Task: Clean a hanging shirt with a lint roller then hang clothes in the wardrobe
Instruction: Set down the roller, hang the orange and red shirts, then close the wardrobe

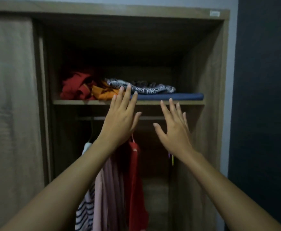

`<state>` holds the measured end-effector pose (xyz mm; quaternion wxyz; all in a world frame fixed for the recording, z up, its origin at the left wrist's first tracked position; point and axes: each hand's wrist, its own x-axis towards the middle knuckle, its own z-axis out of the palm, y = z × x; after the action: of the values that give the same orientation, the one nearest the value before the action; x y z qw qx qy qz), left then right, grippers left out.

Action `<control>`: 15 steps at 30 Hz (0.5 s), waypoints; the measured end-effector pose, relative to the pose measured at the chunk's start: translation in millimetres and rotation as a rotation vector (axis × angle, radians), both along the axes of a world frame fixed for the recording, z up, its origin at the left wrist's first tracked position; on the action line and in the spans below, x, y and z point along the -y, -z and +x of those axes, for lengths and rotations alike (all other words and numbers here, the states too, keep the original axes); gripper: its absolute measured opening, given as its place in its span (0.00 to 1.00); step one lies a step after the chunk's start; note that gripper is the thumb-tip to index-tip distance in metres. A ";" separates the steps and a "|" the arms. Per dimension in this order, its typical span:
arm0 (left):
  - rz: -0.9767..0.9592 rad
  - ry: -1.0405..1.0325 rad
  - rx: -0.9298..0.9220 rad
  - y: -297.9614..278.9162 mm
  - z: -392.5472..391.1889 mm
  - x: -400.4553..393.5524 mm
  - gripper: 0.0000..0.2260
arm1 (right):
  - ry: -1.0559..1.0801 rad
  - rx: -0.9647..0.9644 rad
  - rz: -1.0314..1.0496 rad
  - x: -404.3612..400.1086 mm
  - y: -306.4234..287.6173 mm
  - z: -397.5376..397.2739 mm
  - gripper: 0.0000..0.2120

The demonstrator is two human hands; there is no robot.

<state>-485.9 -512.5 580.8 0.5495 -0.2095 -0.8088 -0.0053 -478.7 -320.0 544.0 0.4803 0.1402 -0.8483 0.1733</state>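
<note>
I face an open wooden wardrobe (208, 77). Both my arms reach forward and up. My left hand (119, 117) has straight spread fingers whose tips overlap the shelf (79, 102) edge and hold nothing. To its right, my right hand (173, 129) is also flat and empty, just below the shelf, in front of the hanging rail (89, 118). Under the rail hang a red garment (136, 177), pale pink clothes (109, 189) and a black-and-white striped top (84, 209). No lint roller is in view.
The shelf carries crumpled red cloth (76, 87), orange cloth (101, 94), a black-and-white patterned piece (146, 89) and a folded dark blue item (178, 96). A sliding wardrobe door (9, 105) covers the left side. A dark wall (266, 97) stands at the right.
</note>
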 end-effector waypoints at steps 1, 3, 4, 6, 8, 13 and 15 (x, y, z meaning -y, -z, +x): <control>-0.011 -0.011 -0.018 -8.9 -3.6 -1.2 0.27 | -0.012 -0.009 0.015 -1.3 -8.2 -6.1 0.34; -0.051 -0.044 -0.026 -23.3 -15.0 -3.9 0.27 | -0.023 -0.013 0.046 -3.4 -23.6 -20.0 0.34; -0.065 -0.062 -0.023 -29.2 -23.0 -5.8 0.27 | -0.023 -0.013 0.057 -4.7 -30.9 -27.5 0.34; -0.062 -0.082 -0.016 -39.5 -37.9 -9.1 0.27 | -0.021 -0.021 0.072 -7.0 -44.2 -41.5 0.33; -0.035 -0.088 -0.009 -46.7 -49.0 -12.4 0.27 | -0.018 -0.043 0.091 -8.7 -53.6 -53.8 0.33; -0.074 -0.110 0.064 -66.8 -74.4 -21.3 0.31 | -0.031 -0.057 0.091 -8.4 -67.1 -73.0 0.32; -0.113 -0.143 0.071 -78.4 -86.7 -24.5 0.32 | -0.022 -0.065 0.085 -8.6 -74.6 -80.8 0.31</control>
<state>-572.6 -488.1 659.3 0.5069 -0.1816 -0.8396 0.0719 -559.5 -311.3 618.6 0.4992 0.1753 -0.8374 0.1374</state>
